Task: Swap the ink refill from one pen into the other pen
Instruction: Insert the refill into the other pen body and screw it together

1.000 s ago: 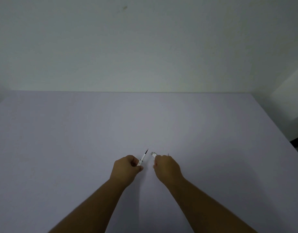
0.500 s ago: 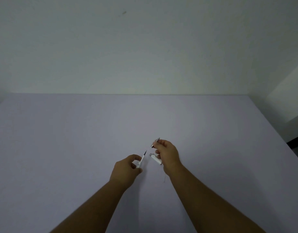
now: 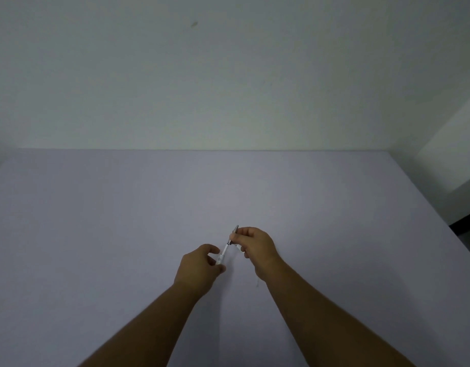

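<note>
Two hands above lilac table. Left hand pinching lower end of one white pen barrel; right hand pinching grey tip piece at barrel's upper end.

A slim white pen with a dark band tilts up to the far right above the table's near middle, ending in a grey tip piece.

Bare indoor room: plain table against blank wall
</note>
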Demonstrator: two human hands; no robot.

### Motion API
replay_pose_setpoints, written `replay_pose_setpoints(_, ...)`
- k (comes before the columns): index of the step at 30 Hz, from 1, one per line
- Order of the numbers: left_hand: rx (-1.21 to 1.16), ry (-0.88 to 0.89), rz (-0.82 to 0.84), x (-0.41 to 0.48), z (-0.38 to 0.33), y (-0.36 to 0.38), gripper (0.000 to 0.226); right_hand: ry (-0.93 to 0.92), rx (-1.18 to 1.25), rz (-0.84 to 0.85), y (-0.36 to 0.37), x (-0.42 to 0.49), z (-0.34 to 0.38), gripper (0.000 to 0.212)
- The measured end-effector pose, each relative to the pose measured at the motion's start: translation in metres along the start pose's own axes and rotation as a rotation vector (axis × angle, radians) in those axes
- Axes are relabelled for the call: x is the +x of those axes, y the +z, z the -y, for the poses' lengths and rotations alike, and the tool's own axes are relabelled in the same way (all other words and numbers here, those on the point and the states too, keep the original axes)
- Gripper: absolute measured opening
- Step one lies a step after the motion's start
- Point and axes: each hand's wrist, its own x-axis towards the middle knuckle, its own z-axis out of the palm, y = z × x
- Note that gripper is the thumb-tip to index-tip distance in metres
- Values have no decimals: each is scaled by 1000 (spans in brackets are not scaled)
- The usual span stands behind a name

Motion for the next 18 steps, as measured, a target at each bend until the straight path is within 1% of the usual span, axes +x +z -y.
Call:
replay_pose_setpoints(2, 2, -14, -16, 0, 1, 0, 32, -19, -1, 29, 0, -2, 0, 7)
replay_pose_setpoints(4, -2, -19, -27, 1, 1, 1, 26, -48, -65, 76, 1, -4, -2, 16)
replay_pose_setpoints(5, -5, -22, -29, 1, 0, 1, 24, -55, -91, 99, 2, -5, -3, 17)
replay_pose_setpoints(10, 4, -19, -42, 1, -2, 0, 19, -16, -114, 156, 2, -6, -3, 4)
replay_pose_setpoints(11, -1, -18, -48, 0, -2, -1, 18, -4, -135, 164, 2, -5, -2, 5)
replay_pose_setpoints(15, -1, -7, -56, -1, -5, 0, 15, 44, -190, 147, 3, -4, -1, 20)
replay_pose_setpoints(16, -2, -5, -58, -1, -7, 0, 15, 49, -167, 152, 3, -4, -1, 20)
replay_pose_setpoints(18, -16, -5, -62, -2, -8, 0, 14, 45, -90, 174, 4, -4, -1, 13)
